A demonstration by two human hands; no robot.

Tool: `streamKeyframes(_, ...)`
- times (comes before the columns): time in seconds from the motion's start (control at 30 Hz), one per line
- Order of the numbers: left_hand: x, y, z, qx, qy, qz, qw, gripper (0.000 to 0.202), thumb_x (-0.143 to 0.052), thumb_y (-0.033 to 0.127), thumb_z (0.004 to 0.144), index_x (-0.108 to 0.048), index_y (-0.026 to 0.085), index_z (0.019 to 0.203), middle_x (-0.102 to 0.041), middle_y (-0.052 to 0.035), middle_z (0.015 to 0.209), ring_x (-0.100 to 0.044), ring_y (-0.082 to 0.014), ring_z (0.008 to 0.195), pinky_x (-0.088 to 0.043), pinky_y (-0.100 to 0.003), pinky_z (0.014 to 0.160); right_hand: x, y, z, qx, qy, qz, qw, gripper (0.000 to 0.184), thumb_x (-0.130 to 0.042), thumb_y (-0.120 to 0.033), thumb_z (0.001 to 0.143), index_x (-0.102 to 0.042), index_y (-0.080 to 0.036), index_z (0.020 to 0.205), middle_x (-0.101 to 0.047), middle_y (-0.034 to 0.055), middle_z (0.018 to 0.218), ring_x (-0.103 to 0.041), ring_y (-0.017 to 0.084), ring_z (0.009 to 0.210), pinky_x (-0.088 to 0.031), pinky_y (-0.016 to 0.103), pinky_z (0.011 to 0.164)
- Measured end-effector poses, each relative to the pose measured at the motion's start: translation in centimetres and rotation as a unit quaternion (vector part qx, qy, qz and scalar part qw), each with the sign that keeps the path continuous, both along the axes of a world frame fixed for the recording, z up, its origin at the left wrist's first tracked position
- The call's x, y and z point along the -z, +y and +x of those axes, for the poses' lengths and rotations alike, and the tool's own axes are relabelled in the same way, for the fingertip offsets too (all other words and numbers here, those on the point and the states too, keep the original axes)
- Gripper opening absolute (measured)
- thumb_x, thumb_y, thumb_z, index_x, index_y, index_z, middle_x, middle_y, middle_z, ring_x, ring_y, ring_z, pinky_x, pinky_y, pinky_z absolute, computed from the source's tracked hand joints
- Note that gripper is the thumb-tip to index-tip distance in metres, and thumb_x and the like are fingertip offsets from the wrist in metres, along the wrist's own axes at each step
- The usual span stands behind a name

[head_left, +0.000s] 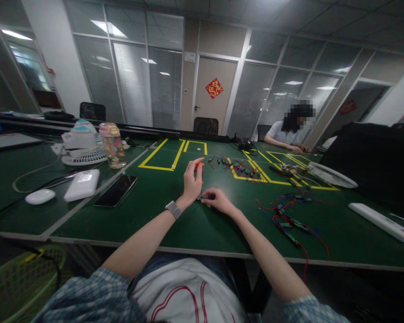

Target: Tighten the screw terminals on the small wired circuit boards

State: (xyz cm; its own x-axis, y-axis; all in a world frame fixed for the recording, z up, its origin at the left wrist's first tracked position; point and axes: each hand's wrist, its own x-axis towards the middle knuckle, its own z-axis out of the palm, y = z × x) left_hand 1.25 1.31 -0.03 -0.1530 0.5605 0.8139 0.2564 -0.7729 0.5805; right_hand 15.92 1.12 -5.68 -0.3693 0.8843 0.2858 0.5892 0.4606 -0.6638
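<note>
Working at a green-topped table with a pale edge (161,224), the person has one small green circuit board with red and blue wires (199,198) under attention, lying on the tabletop directly in front of the body. The left hand (190,181) is closed around an upright orange-handled tool with a thin dark shaft (199,166), its lower end at or very near the board; actual contact cannot be confirmed. The right hand (219,200) is narrowed to a pinch at the board's right side; whether the fingertips bear on the board or its wires cannot be told. Work on this piece is judged in progress and not complete. Beyond the hands, to the right, lies a loose row of small wired green boards (241,168); nearer, right of the right hand, lies a tangled heap of similar boards with long red and blue leads (286,220). One group is probably finished and the other pending, but which is which, and the number remaining, cannot be established.
</note>
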Motion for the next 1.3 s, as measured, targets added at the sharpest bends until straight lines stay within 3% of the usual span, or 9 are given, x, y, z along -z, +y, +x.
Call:
streamKeyframes(0.13,-0.02,-0.10,-0.08,0.017,-0.005,-0.003,1.000,0.028,-0.037,0.028,0.098,-0.059,0.020,0.113,-0.063,-0.0058,0.100,-0.060,-0.0147,0.089,-0.047,-0.027,0.080,0.04,0.02,0.06,-0.005,0.005,-0.001,1.000,0.019,-0.073,-0.023,0.072,-0.073,-0.016,0.089,-0.062,0.0010,0.074,-0.053,0.012,0.067,-0.041,0.024,0.065)
streamKeyframes(0.33,-0.43,-0.43,-0.07,-0.048,0.021,0.042,0.998,0.019,-0.059,0.031,0.088,-0.067,0.022,0.103,-0.052,-0.0029,0.092,-0.055,-0.0128,0.080,-0.048,-0.025,0.075,-0.01,0.04,0.10,-0.004,0.001,0.005,1.000,0.018,-0.073,-0.023,0.071,-0.073,-0.016,0.088,-0.062,0.0010,0.075,-0.052,0.012,0.067,-0.040,0.024,0.065)
streamKeyframes(0.43,-0.48,-0.37,-0.04,-0.043,0.028,0.041,0.998,0.021,-0.053,0.028,0.092,-0.066,0.023,0.108,-0.055,-0.0032,0.091,-0.056,-0.0135,0.081,-0.048,-0.026,0.076,-0.02,0.06,0.11,-0.005,-0.003,0.005,1.000,0.018,-0.073,-0.023,0.071,-0.073,-0.016,0.088,-0.062,0.0014,0.075,-0.052,0.013,0.067,-0.041,0.024,0.065)
streamKeyframes(0.67,-0.34,-0.38,-0.05,0.021,0.007,0.013,1.000,0.029,-0.038,0.024,0.098,-0.060,0.020,0.115,-0.065,-0.0067,0.110,-0.060,-0.0165,0.103,-0.046,-0.032,0.091,0.11,0.12,0.17,-0.004,0.004,0.004,1.000,0.020,-0.073,-0.024,0.071,-0.073,-0.016,0.089,-0.063,0.0017,0.075,-0.053,0.013,0.068,-0.041,0.024,0.065)
streamKeyframes(0.87,-0.36,-0.47,0.19,0.023,0.004,0.012,1.000,0.022,-0.063,0.030,0.085,-0.061,0.020,0.104,-0.067,-0.0045,0.101,-0.063,-0.0164,0.093,-0.049,-0.030,0.085,0.09,0.12,0.13,-0.004,0.001,0.007,1.000,0.019,-0.073,-0.023,0.071,-0.073,-0.017,0.089,-0.064,0.0018,0.076,-0.054,0.013,0.068,-0.042,0.024,0.065)
streamKeyframes(1.0,-0.39,-0.50,0.25,0.039,0.012,0.009,0.999,0.018,-0.054,0.027,0.091,-0.060,0.021,0.106,-0.066,-0.0048,0.106,-0.064,-0.0156,0.095,-0.049,-0.029,0.085,-0.02,0.01,0.06,0.001,0.000,0.007,1.000,0.019,-0.073,-0.022,0.070,-0.073,-0.016,0.089,-0.064,0.0020,0.076,-0.055,0.013,0.068,-0.043,0.024,0.066)
streamKeyframes(1.17,-0.20,-0.50,0.21,0.098,0.001,-0.022,0.995,0.027,-0.037,0.029,0.097,-0.053,0.021,0.118,-0.061,-0.0084,0.123,-0.065,-0.0165,0.101,-0.050,-0.028,0.081,0.01,0.00,0.08,0.002,0.001,0.010,1.000,0.020,-0.073,-0.022,0.070,-0.073,-0.017,0.089,-0.065,0.0020,0.076,-0.056,0.013,0.069,-0.044,0.025,0.067)
streamKeyframes(1.3,-0.04,-0.40,0.16,0.118,-0.017,-0.032,0.992,0.031,-0.032,0.026,0.098,-0.052,0.020,0.121,-0.062,-0.0086,0.123,-0.064,-0.0168,0.104,-0.048,-0.031,0.088,0.10,0.08,0.14,0.000,0.001,0.010,1.000,0.020,-0.073,-0.023,0.071,-0.073,-0.017,0.089,-0.065,0.0021,0.077,-0.056,0.013,0.069,-0.044,0.025,0.068)
